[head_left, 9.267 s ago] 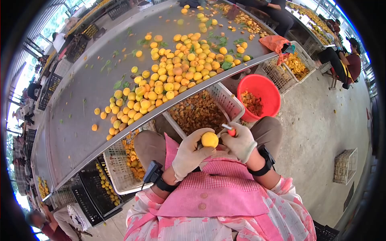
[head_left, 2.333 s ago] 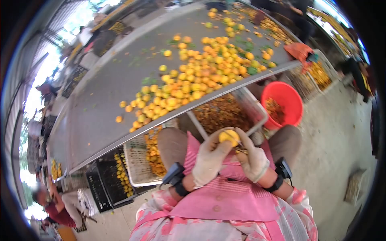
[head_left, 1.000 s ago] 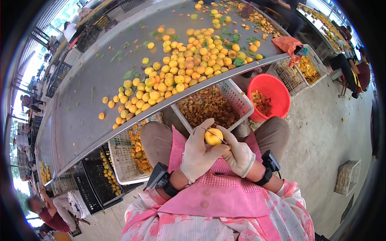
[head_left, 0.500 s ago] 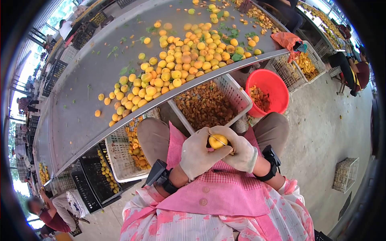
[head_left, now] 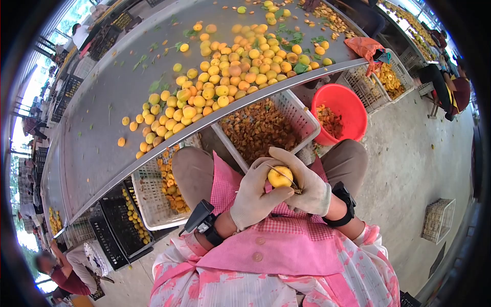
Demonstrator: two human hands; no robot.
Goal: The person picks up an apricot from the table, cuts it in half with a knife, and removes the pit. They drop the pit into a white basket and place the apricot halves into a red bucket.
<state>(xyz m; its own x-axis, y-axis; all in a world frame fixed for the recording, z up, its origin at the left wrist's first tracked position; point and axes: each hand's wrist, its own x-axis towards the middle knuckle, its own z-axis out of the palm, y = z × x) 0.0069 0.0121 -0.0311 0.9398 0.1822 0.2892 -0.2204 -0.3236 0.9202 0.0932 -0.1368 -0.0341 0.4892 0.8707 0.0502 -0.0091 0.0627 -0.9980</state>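
Both my hands wear pale gloves and meet above my lap around one yellow apricot. My left hand has its fingers closed against the fruit's left side, with the thumb below it. Around the right side curls my right hand, its upper fingers raised over the fruit. A thin line, like a blade or wire, crosses the apricot; what it belongs to is hidden in the gloves. Beyond my hands, a white crate holds brown, dried-looking pieces. Many whole apricots lie on the metal table.
A red bucket with fruit pieces stands right of the crate. Another white crate with orange halves is at the left, beside black crates. An empty crate lies on the floor. People sit at both sides.
My right hand's upper fingers have lifted and spread a little above the apricot, which shows more of its surface. Both hands remain around it, and the view has shifted slightly.
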